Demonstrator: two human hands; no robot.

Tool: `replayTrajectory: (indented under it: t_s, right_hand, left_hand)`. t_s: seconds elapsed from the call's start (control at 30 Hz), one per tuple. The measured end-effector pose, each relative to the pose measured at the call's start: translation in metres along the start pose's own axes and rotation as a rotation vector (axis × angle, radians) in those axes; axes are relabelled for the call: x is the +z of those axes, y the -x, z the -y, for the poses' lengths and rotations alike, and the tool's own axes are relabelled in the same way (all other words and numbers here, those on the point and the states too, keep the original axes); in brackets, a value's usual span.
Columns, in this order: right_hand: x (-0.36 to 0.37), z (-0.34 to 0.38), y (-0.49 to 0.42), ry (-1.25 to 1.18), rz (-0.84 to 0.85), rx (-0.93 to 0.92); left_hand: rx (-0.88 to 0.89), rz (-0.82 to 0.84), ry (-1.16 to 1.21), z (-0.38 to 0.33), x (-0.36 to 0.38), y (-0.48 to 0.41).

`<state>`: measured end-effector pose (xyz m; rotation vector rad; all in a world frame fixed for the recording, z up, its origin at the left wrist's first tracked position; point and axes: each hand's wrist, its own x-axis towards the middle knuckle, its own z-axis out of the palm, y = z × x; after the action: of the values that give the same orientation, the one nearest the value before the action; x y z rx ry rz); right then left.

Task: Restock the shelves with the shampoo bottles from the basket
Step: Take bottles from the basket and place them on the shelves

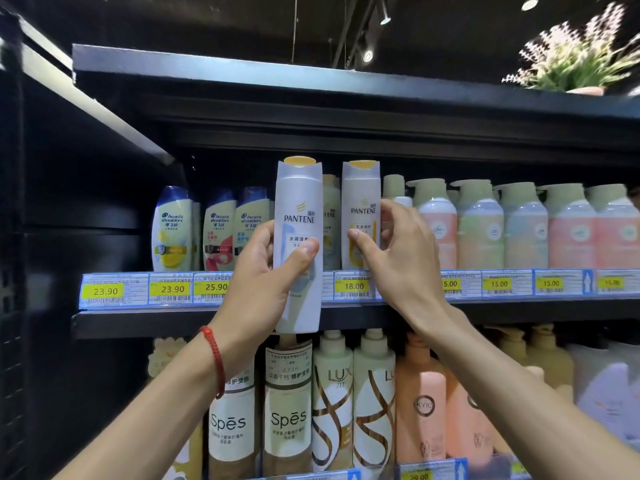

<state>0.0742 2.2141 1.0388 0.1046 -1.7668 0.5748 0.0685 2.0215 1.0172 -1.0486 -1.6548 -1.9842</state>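
While left hand (266, 271) grips blue-label Pantene (298, 202), right hand (398, 258) pinches yellow-label Pantene (360, 202)

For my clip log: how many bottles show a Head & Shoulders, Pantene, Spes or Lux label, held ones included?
Head & Shoulders bottles: 3
Pantene bottles: 3
Spes bottles: 2
Lux bottles: 2
Total: 10

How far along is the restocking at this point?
Done: a white yellow-labelled Pantene bottle stands on the upper shelf, the right hand pinching it. In hand: the left hand grips a white blue-labelled Pantene bottle, not yet shelved. Left: unclear, the basket is out of view.
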Motion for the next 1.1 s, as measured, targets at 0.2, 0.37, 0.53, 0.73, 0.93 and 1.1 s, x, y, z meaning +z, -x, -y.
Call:
replayTrajectory:
  t_s: [0.2, 0.37, 0.53, 0.73, 0.93, 1.1]
  right_hand:
    - [0.006, 0.0, 0.001, 0.079, -0.022, -0.024]
    - [0.012, 0.001, 0.005, 0.061, -0.027, -0.015]
    - [0.014, -0.001, 0.003, 0.102, -0.01, 0.007]
    - [0.014, 0.001, 0.001, 0.178, 0.034, 0.013]
    - [0.014, 0.0, 0.002, 0.164, 0.052, 0.011]
    - [0.012, -0.004, 0.009, 0.14, 0.05, -0.02]
  left_hand:
    - [-0.025, 0.011, 0.044, 0.003, -0.002, -0.003]
    - [-0.032, 0.023, 0.08, 0.003, -0.004, -0.005]
    - [-0.02, 0.047, 0.098, 0.004, -0.006, -0.005]
    - [-0.027, 0.055, 0.113, 0.005, -0.007, -0.007]
    - [-0.025, 0.063, 0.104, 0.008, -0.01, -0.007]
    - [-0.015, 0.066, 0.085, 0.009, -0.009, -0.007]
